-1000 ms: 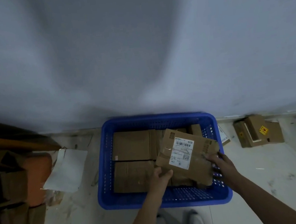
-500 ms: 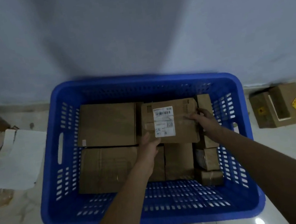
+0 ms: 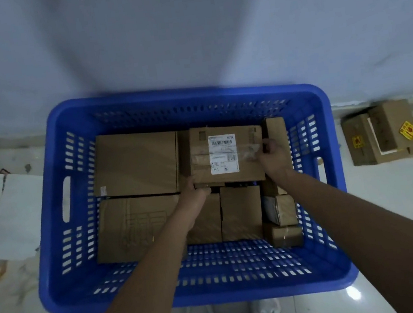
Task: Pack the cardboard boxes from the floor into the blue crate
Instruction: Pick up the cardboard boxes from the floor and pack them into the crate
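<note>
A: Where is the labelled box [image 3: 226, 153] right now?

B: Inside the blue crate [image 3: 48, 203], at the back, right of centre. It sits flat, label up, on top of other boxes, between the big plain box [image 3: 136, 163] on its left and a narrow box [image 3: 276, 127] standing on its right.

A: And the hands?

B: Both are on it. The left hand [image 3: 195, 193] curls around the near left corner, fingers tucked under the edge. The right hand [image 3: 272, 154] grips the right edge, thumb on top.

A: How do you think it handles?

B: Light, I'd judge, since two corner holds manage it. The cardboard looks stiff, but the clear tape across the top is slick, so I'd keep fingers on bare board at the edges, not on the tape or label.

A: Anything left to pack?

B: A few boxes with yellow stickers [image 3: 388, 132] lie on the floor to the right of the crate, against the wall. Those look like the next ones.
</note>
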{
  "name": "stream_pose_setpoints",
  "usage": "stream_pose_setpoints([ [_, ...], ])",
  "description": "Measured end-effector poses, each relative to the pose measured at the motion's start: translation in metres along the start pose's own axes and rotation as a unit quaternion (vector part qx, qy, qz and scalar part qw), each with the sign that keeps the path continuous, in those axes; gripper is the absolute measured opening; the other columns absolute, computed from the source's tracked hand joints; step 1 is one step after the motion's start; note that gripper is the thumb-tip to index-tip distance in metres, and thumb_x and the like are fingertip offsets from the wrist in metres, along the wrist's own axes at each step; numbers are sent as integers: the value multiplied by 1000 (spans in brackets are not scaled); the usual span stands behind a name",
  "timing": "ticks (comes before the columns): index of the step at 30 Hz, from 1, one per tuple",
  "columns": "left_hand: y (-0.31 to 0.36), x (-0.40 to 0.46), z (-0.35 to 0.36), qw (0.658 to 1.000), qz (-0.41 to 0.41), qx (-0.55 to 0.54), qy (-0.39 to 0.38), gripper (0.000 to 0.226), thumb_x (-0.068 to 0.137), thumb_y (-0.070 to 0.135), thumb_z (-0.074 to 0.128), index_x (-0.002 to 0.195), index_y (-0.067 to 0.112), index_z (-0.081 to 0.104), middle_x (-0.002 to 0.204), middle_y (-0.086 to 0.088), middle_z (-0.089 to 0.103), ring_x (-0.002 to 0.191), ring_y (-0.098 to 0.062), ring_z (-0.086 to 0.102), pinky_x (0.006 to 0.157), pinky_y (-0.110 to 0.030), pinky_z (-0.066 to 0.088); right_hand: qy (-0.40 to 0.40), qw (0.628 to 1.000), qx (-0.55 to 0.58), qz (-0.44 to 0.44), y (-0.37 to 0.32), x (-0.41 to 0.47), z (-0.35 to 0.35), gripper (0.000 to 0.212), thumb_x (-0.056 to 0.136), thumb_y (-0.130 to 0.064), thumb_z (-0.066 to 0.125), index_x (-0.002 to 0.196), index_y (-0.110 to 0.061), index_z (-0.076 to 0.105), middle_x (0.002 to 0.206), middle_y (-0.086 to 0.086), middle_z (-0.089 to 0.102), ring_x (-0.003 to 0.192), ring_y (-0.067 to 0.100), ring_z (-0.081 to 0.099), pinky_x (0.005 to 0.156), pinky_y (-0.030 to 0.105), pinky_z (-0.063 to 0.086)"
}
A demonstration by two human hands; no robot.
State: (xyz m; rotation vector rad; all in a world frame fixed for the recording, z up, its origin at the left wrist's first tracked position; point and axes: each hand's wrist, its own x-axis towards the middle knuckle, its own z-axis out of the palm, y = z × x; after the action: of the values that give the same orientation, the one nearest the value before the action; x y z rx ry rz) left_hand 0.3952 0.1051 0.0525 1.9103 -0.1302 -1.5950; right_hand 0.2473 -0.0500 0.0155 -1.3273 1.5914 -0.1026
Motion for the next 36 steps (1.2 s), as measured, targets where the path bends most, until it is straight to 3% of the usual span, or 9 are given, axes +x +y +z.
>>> stream_pose_setpoints([
  [2,2,-7,0,1000,-8,3,1,62,91,15,55,147,25,29,140,-1,47,121,-18,48,110,-41,38,-12,1000,8,13,3,-17,1,52,93,-19,56,142,-12,39,129,8,56,99,16,53,73,25,47],
  [5,5,-29,8,1000,-15,9,-5,66,90,21,61,147,24,28,140,-1,46,118,-17,47,109,-39,38,-39,999,26,22,14,-48,-1,58,93,-25,57,145,-15,34,133,6,54,109,19,55,88,31,49],
  [10,1,-89,16,999,-13,52,6,66,91,18,61,148,22,29,151,-4,35,137,-20,36,102,-26,31,-36,998,46,31,15,-113,-28,64,90,-25,65,145,-14,35,130,1,53,118,18,52,97,30,43],
  [14,-2,-136,13,998,-3,61,5,55,91,8,58,142,14,39,149,-3,39,136,-18,38,99,-24,33,-16,996,64,52,5,-167,-66,61,90,-19,65,143,-18,36,133,0,52,118,18,51,89,27,42],
  [17,-1,-175,13,998,-15,63,-3,52,91,7,58,139,13,41,147,-4,41,134,-20,40,99,-26,35,0,997,42,62,3,-206,-99,67,86,-28,69,144,-19,36,136,5,52,120,21,52,92,33,45],
  [20,5,-209,19,998,-35,53,-4,50,91,8,60,138,12,42,145,-6,44,131,-22,44,98,-28,38,2,995,62,76,-5,-240,-133,80,75,-43,72,142,-19,37,128,1,54,113,21,55,83,29,43],
  [24,26,-243,39,996,-81,37,-3,50,91,12,62,137,11,44,141,-5,47,125,-23,48,94,-31,39,5,993,90,79,-11,-269,-179,81,72,-47,71,141,-23,36,124,1,54,104,18,55,83,31,45],
  [30,58,-268,114,998,-61,34,-8,40,92,17,61,130,16,47,132,-1,51,110,-17,48,95,-33,39,5,993,84,84,22,-275,-251,73,81,-36,74,142,-23,36,129,5,54,110,20,55,85,30,42],
  [36,81,-263,249,999,-15,33,7,21,94,16,58,113,19,52,122,-2,52,102,-18,55,85,-33,42,-4,987,116,114,79,-235,-355,76,78,-38,76,141,-24,36,130,5,54,112,23,56,85,30,42],
])
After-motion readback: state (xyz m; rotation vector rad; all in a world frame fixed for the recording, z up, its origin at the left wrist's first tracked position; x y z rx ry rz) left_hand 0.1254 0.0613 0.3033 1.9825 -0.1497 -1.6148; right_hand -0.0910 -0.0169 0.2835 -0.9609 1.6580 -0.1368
